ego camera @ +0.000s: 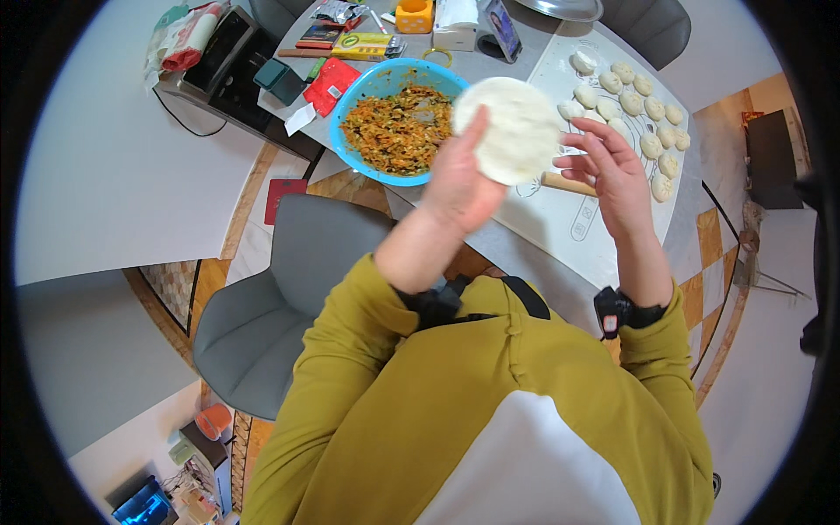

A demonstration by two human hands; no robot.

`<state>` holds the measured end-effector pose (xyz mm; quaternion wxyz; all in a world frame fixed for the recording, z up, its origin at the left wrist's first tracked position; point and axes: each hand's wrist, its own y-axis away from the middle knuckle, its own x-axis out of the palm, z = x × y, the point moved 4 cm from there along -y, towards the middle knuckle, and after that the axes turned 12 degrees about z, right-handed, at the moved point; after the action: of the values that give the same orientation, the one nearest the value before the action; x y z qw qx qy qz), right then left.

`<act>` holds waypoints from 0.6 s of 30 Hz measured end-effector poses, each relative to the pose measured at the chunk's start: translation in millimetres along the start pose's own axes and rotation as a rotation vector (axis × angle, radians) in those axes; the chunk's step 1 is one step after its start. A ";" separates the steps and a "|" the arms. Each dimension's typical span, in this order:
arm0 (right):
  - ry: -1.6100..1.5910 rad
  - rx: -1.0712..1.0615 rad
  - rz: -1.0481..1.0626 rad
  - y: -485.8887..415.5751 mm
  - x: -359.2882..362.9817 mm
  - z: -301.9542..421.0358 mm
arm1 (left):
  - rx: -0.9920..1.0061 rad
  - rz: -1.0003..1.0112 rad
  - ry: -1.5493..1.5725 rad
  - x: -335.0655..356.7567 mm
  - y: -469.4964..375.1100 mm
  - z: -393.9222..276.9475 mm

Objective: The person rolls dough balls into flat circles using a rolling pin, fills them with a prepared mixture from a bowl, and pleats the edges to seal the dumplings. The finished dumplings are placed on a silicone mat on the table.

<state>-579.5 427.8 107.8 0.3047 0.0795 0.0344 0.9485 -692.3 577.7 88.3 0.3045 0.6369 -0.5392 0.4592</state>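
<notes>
A round, flat dough wrapper (518,131) rests on my left hand (462,187), whose thumb presses on its upper face. To its right, my right hand (607,164) is raised with the fingers apart and holds nothing. The wrapper hides the right rim of a blue plastic bowl (341,141) of chopped vegetable filling (394,128). Below my right hand a wooden rolling pin (567,184) lies on a white kneading mat (558,223), partly covered by the fingers. Several pleated filled buns (631,103) sit on the mat's far right part.
Left of the bowl are a red packet (330,85), a dark green container (280,82) and a yellow box (361,46). A phone (503,29) stands behind the bowl beside a tissue pack (456,26). A grey chair (295,289) is at my left, against the table.
</notes>
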 end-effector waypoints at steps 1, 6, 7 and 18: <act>0.115 0.019 0.019 -8.3 0.7 -8.4 | 0.050 -0.074 -0.021 -16.2 7.9 -20.9; 0.627 0.285 0.149 -30.2 27.5 -60.5 | 0.187 -0.283 -0.182 -102.5 43.3 -130.5; 0.626 0.282 0.203 -33.2 40.1 -69.1 | 0.216 -0.294 -0.178 -117.5 48.3 -143.5; 1.207 0.057 0.051 -103.5 29.5 -56.1 | 0.183 -0.427 -0.106 -217.0 60.9 -174.3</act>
<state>-553.5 528.1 44.6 0.2065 -0.4637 0.2249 0.8317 -795.1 805.8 -48.0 0.3070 0.7847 -0.3636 0.3972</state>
